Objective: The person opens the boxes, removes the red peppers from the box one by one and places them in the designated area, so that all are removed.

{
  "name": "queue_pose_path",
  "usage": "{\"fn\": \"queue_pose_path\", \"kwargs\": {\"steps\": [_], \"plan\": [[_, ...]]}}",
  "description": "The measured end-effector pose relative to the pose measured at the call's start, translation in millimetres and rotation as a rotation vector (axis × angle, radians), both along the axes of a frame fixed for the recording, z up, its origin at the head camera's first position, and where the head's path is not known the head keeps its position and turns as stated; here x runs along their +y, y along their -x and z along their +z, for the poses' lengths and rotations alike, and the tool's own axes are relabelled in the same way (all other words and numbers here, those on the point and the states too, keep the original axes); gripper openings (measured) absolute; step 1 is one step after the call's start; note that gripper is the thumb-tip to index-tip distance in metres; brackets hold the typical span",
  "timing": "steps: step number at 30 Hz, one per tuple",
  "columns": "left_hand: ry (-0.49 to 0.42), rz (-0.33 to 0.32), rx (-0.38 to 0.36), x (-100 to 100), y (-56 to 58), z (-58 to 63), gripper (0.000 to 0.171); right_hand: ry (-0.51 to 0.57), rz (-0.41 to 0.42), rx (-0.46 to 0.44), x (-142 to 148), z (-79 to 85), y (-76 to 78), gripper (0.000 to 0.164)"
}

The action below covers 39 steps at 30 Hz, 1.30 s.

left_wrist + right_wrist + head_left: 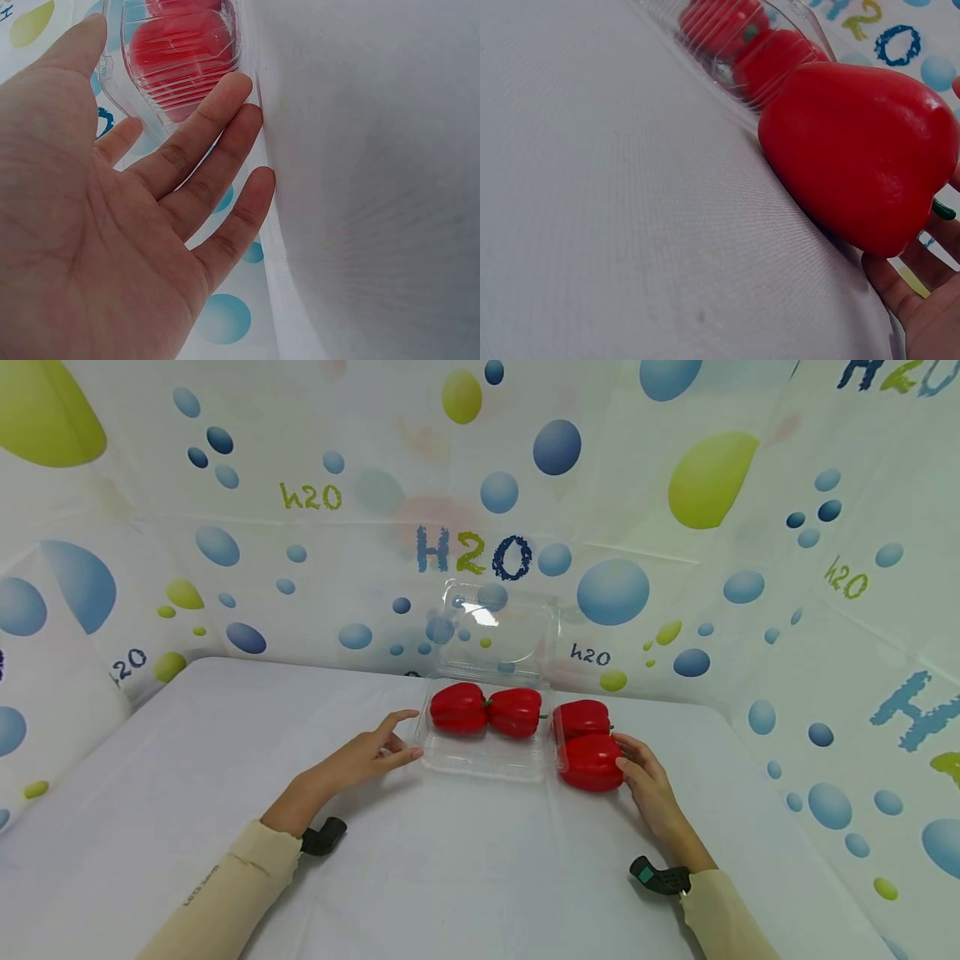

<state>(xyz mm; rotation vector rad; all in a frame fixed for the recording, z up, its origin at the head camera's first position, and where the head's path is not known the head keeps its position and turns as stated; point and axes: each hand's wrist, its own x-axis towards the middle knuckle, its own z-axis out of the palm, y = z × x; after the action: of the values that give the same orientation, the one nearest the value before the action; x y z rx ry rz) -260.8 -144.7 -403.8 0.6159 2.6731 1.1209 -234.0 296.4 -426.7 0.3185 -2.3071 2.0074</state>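
Two red bell peppers, one on the left (458,708) and one on the right (514,712), lie end to end in the back of a clear plastic clamshell box (480,760). Right of the box sit two more: a far bell pepper (582,718) and a near bell pepper (592,763). My right hand (651,785) holds the near one at its stem end, where a green stem (943,209) shows between the fingers. At the box's left side, my left hand (367,755) is spread with nothing in it, its fingertips (238,86) close to the ribbed wall.
The box's transparent lid (498,631) stands raised at the back, before a patterned backdrop (375,460). A white cloth (435,877) covers the table. Black wrist devices sit on the left wrist (325,836) and right wrist (660,877).
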Motion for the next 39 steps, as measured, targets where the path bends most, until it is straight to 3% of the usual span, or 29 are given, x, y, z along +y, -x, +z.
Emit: {"fn": "queue_pose_path", "kwargs": {"steps": [11,21,31,39], "plan": [[0.003,-0.012,0.020,-1.2,0.4,-1.1,0.069,0.036,-0.017,0.039,0.9,0.7,-1.4,0.049],[-0.005,-0.014,0.011,0.8,0.7,0.4,0.068,0.072,-0.126,0.117,0.1,3.4,-2.3,0.041],[0.010,0.003,-0.003,-1.9,1.2,-1.6,0.070,0.121,-0.128,0.205,-4.8,7.0,-0.9,0.036],[0.009,-0.003,-0.005,-0.8,0.0,0.0,0.069,0.106,-0.145,0.211,-5.5,10.8,-1.5,0.037]]}}
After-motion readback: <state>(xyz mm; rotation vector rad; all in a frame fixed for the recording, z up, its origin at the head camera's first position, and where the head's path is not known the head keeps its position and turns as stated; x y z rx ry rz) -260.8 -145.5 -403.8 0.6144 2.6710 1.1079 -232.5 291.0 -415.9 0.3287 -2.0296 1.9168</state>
